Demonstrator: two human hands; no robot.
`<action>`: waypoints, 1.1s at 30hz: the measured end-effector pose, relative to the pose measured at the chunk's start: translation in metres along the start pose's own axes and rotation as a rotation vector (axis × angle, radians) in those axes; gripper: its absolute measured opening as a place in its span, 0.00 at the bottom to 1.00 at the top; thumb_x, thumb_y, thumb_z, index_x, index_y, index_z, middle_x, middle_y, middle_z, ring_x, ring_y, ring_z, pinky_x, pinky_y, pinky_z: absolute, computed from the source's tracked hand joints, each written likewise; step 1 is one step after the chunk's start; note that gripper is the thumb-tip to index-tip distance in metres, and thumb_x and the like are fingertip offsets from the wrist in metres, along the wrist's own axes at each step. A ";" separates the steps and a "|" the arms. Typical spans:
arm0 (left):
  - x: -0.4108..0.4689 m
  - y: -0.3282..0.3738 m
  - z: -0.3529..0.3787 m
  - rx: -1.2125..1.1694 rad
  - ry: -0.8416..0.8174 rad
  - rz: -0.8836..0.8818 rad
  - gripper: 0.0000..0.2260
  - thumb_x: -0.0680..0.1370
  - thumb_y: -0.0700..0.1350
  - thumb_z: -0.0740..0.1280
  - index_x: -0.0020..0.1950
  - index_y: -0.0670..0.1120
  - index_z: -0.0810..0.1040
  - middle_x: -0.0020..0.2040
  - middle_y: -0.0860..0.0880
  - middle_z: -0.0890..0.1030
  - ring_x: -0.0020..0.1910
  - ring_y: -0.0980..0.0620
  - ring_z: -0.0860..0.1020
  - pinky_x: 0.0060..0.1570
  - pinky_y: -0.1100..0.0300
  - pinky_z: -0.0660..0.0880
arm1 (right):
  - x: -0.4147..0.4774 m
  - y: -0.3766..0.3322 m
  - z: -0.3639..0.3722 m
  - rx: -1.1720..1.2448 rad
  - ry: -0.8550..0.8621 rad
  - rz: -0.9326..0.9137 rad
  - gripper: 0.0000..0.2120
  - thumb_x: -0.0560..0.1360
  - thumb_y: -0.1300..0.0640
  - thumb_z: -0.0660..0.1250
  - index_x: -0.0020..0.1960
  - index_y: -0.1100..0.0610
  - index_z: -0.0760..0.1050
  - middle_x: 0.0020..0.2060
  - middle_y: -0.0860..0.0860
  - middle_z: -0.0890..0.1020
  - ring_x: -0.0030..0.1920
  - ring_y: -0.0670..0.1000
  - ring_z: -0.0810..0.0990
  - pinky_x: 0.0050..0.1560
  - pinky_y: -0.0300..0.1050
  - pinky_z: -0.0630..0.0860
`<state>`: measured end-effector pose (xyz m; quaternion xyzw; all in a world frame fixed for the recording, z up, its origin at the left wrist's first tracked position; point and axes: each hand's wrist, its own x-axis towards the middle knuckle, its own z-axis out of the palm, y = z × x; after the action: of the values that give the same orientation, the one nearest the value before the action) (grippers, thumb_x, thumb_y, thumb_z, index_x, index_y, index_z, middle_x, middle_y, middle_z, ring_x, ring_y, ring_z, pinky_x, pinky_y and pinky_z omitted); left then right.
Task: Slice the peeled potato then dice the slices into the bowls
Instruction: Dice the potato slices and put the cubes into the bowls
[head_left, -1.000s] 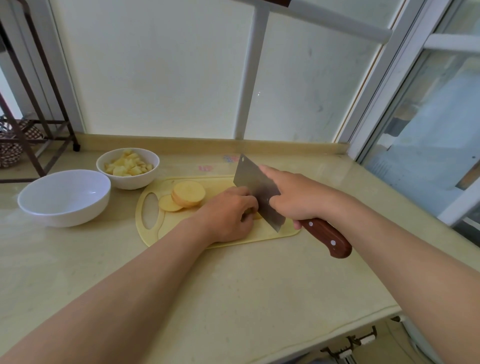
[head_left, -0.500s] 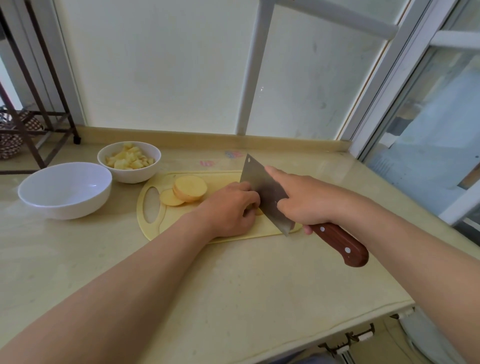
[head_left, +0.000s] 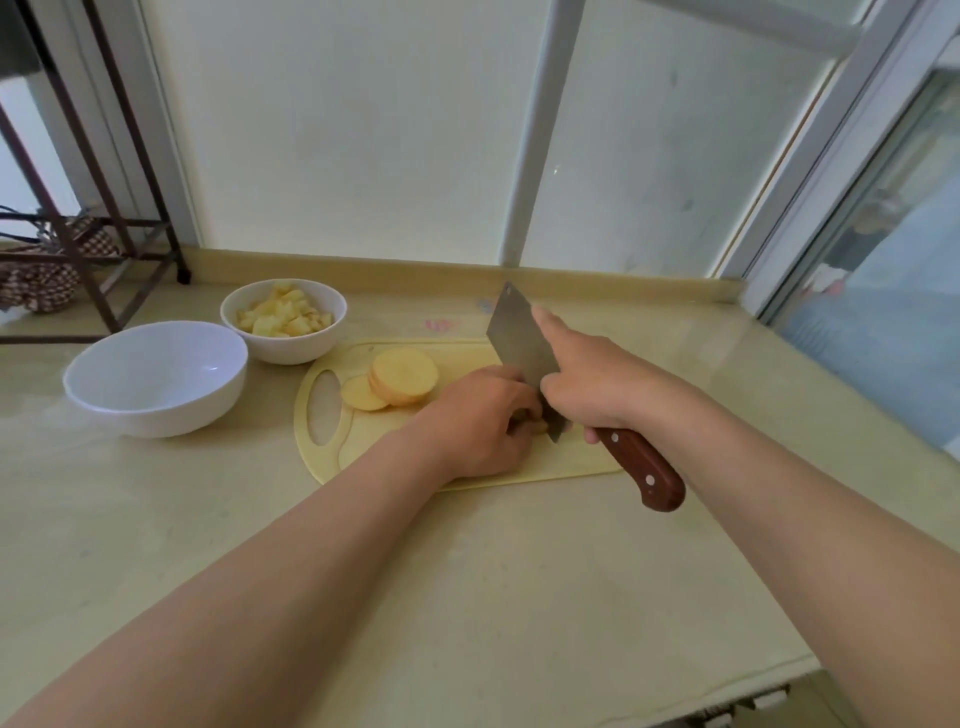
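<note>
On the pale yellow cutting board (head_left: 561, 465) my left hand (head_left: 480, 421) presses down on a piece of potato (head_left: 535, 422), mostly hidden under the fingers. My right hand (head_left: 597, 382) grips a steel cleaver (head_left: 522, 345) by its brown wooden handle, forefinger along the blade's spine, edge down against the potato beside my left fingertips. A stack of round potato slices (head_left: 400, 382) lies at the board's left end. A small white bowl (head_left: 283, 332) holds diced potato; a bigger white bowl (head_left: 156, 379) stands empty.
The beige counter (head_left: 467, 597) ends at a front edge at lower right. A frosted window and its frame rise behind the board. A dark metal rack (head_left: 88, 228) with a checked cloth stands at far left.
The cleaver's blade has gone further down into the potato under my left hand, and its handle sits lower. The camera view has shifted slightly; the bowls and slices stay put.
</note>
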<state>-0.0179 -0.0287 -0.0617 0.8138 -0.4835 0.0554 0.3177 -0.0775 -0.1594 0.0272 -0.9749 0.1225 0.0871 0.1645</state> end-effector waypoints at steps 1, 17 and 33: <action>0.000 0.001 -0.001 -0.012 0.006 -0.005 0.11 0.70 0.41 0.67 0.49 0.49 0.85 0.46 0.49 0.81 0.44 0.50 0.79 0.45 0.55 0.78 | 0.001 0.000 0.000 0.008 0.000 -0.003 0.42 0.78 0.61 0.56 0.83 0.38 0.37 0.46 0.55 0.82 0.32 0.53 0.83 0.31 0.42 0.77; -0.004 0.003 -0.009 0.024 0.059 0.016 0.04 0.72 0.41 0.70 0.42 0.44 0.85 0.43 0.49 0.82 0.41 0.51 0.78 0.45 0.53 0.77 | -0.028 0.018 -0.006 0.055 0.005 -0.038 0.43 0.77 0.63 0.56 0.83 0.36 0.42 0.67 0.52 0.74 0.25 0.49 0.82 0.32 0.46 0.82; -0.004 -0.003 -0.006 0.023 0.074 0.033 0.07 0.71 0.38 0.69 0.43 0.45 0.86 0.43 0.50 0.82 0.41 0.52 0.77 0.44 0.56 0.77 | -0.023 0.008 -0.007 0.057 0.007 -0.021 0.43 0.76 0.62 0.56 0.82 0.34 0.43 0.61 0.52 0.75 0.26 0.51 0.83 0.30 0.45 0.80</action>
<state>-0.0159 -0.0215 -0.0598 0.8067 -0.4840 0.0961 0.3252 -0.1006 -0.1641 0.0362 -0.9714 0.1151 0.0783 0.1925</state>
